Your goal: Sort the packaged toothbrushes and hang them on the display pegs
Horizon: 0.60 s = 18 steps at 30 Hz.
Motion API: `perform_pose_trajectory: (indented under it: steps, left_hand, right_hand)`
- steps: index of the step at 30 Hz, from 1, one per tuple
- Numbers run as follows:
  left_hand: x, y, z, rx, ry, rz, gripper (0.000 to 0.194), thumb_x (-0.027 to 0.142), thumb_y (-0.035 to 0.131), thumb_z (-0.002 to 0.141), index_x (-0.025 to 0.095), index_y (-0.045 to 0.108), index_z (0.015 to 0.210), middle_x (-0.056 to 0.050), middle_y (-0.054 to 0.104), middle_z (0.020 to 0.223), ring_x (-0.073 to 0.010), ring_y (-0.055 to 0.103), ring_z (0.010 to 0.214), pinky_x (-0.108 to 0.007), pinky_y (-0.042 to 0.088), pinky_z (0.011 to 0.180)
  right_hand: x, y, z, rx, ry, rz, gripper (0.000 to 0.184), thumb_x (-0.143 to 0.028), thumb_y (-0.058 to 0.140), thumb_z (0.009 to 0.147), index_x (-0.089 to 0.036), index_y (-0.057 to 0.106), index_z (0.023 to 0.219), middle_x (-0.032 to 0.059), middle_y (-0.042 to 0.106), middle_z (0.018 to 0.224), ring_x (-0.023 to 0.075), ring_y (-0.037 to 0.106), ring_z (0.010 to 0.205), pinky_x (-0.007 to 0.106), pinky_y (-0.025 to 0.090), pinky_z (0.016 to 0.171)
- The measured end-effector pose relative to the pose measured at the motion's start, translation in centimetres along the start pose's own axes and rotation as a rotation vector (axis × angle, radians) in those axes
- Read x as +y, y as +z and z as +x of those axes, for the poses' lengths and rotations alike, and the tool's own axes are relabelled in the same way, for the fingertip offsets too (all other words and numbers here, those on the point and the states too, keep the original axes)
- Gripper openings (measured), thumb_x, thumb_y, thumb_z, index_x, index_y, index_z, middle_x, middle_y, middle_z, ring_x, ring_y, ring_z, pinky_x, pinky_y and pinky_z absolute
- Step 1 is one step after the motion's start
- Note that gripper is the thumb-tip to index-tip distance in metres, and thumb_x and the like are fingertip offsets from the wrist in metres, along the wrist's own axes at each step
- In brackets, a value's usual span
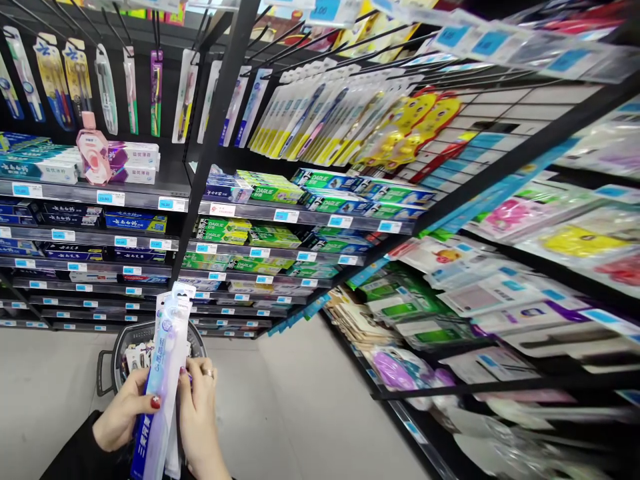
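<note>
Packaged toothbrushes [161, 390] in blue, white and lilac blister packs are held upright before me, at the lower left of the view. My left hand [120, 412] is closed around their left edge, the thumb with a red nail pressed on the front. My right hand [201, 407], with a ring on one finger, is closed on the right edge of the packs. At least two packs overlap, but I cannot tell exactly how many. Behind them a dark grey basket [118, 360] stands on the floor, with small packaged goods inside, partly hidden by my hands.
Ahead, shelves [220, 212] hold toothpaste boxes [273, 187] and a pink bottle [94, 157]. Rows of toothbrush packs [310, 120] hang from hooks above. On the right, a slanting rack [500, 387] carries many bagged items, blurred near the edge. Grey floor [300, 400] lies between.
</note>
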<state>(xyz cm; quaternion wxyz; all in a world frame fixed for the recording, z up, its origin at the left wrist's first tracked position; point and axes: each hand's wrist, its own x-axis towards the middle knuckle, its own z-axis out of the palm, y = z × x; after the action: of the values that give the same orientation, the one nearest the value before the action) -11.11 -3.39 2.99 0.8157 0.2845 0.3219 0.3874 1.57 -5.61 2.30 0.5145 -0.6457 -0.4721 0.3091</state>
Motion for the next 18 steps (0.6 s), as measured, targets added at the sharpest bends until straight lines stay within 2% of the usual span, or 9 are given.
perform_pose_trajectory:
  steps: [3,6,8,10,13,15,18]
  left_hand:
    - [0.2,0.5,0.1,0.020,0.019,0.049,0.041,0.031,0.078,0.051,0.018,0.070,0.089,-0.003,0.068,0.075,-0.0186,0.060,0.074,-0.024,0.045,0.067]
    - [0.1,0.3,0.5,0.004,0.109,0.197,0.040,0.028,0.077,0.054,0.017,0.069,0.091,-0.002,0.067,0.072,-0.0139,0.057,0.067,-0.020,0.042,0.064]
    - [-0.1,-0.1,0.8,-0.012,0.167,0.316,0.041,0.030,0.075,0.057,0.017,0.068,0.095,-0.002,0.067,0.077,-0.0141,0.057,0.068,-0.021,0.042,0.066]
    - [-0.3,-0.6,1.2,-0.028,0.220,0.434,0.046,0.037,0.073,0.058,0.018,0.066,0.099,-0.004,0.067,0.087,-0.0181,0.058,0.076,-0.024,0.043,0.072]
    - [-0.4,-1.0,1.4,-0.012,0.303,0.591,0.048,0.053,0.059,0.067,0.015,0.068,0.095,-0.009,0.065,0.095,-0.0249,0.056,0.088,-0.030,0.042,0.080]
    - [-0.4,-1.1,1.4,0.040,0.301,0.629,0.049,0.055,0.048,0.075,0.014,0.069,0.090,-0.011,0.065,0.094,-0.0258,0.056,0.088,-0.032,0.042,0.080]
    - [-0.4,-1.1,1.3,0.123,0.216,0.576,0.039,0.047,0.051,0.077,0.013,0.069,0.087,-0.010,0.066,0.091,-0.0249,0.058,0.084,-0.033,0.044,0.078]
  right_hand:
    - [-0.8,-0.8,0.6,0.017,-0.098,-0.008,0.022,-0.036,0.044,0.085,-0.021,0.052,0.100,0.0070,0.049,0.096,0.0217,0.047,0.090,0.035,0.037,0.079]
    - [-1.6,-1.2,0.9,-0.121,-0.126,0.024,0.017,-0.036,0.050,0.081,-0.019,0.052,0.081,0.0022,0.051,0.078,0.0170,0.048,0.074,0.028,0.038,0.067]
    - [-2.0,-1.1,0.9,-0.146,-0.087,0.024,0.019,-0.037,0.052,0.079,-0.019,0.052,0.072,0.0001,0.051,0.070,0.0154,0.048,0.068,0.026,0.037,0.064]
    - [-2.3,-0.9,0.8,-0.109,-0.045,0.013,0.020,-0.036,0.051,0.079,-0.018,0.053,0.072,-0.0008,0.051,0.066,0.0143,0.048,0.064,0.025,0.037,0.061]
    - [-2.3,-0.6,0.4,-0.056,-0.004,-0.002,0.019,-0.035,0.052,0.079,-0.017,0.055,0.073,-0.0014,0.053,0.062,0.0134,0.049,0.059,0.024,0.039,0.059]
    - [-2.1,-0.6,0.4,-0.039,0.038,0.059,0.019,-0.036,0.053,0.078,-0.017,0.055,0.078,-0.0002,0.056,0.065,0.0143,0.053,0.062,0.024,0.041,0.061]
    - [-1.3,-1.0,1.0,-0.025,0.147,0.282,0.022,-0.040,0.051,0.079,-0.019,0.050,0.086,0.0004,0.059,0.070,0.0147,0.056,0.060,0.025,0.045,0.058]
